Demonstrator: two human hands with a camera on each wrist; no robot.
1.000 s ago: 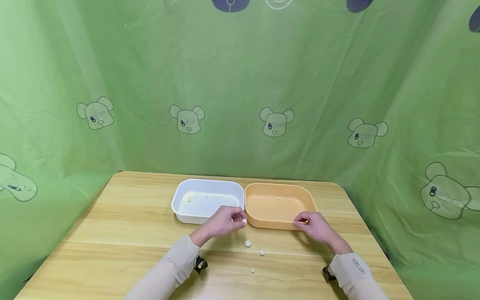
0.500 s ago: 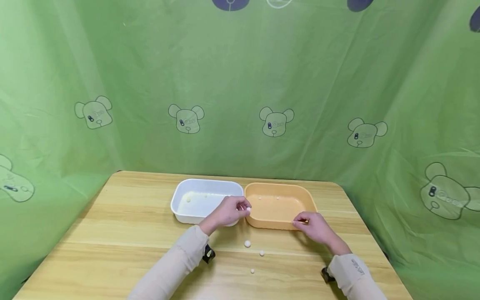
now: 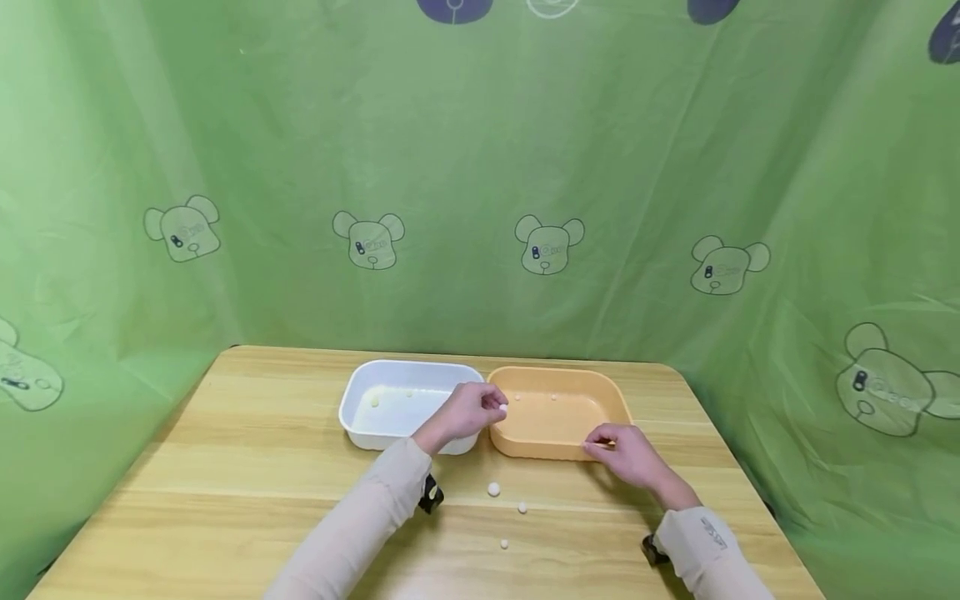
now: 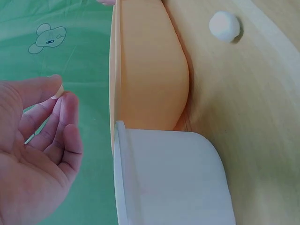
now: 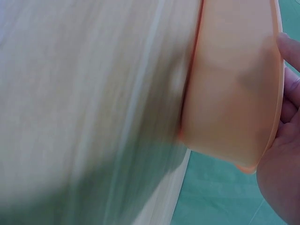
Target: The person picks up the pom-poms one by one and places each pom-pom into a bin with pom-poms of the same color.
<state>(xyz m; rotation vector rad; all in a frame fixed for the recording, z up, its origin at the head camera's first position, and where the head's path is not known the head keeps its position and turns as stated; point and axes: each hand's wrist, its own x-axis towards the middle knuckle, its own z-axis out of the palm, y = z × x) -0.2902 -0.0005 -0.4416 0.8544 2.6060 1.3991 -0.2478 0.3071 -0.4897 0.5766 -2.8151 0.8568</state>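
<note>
My left hand (image 3: 467,408) pinches a small white ball (image 3: 503,407) between thumb and fingertips, above the left end of the orange bin (image 3: 536,448). In the left wrist view that ball (image 4: 58,92) is partly covered by the fingertips. My right hand (image 3: 628,454) grips the orange bin's front rim near its right corner, thumb on the near side. Two small pale balls lie inside this bin, one of them a white ball (image 3: 554,397). Beside it on the left stands a white bin (image 3: 367,439), holding a yellowish ball (image 3: 375,402) and a smaller one.
Three white balls of differing size lie on the wooden table (image 3: 225,467) before the bins: the largest ball (image 3: 493,489), a middle ball (image 3: 522,507) and the smallest ball (image 3: 504,543). A green curtain (image 3: 450,317) hangs behind and at both sides.
My left hand has risen and moved right with the pinched ball, from in front of the bins to over the orange bin's left end. My right hand has kept its grip on the rim.
</note>
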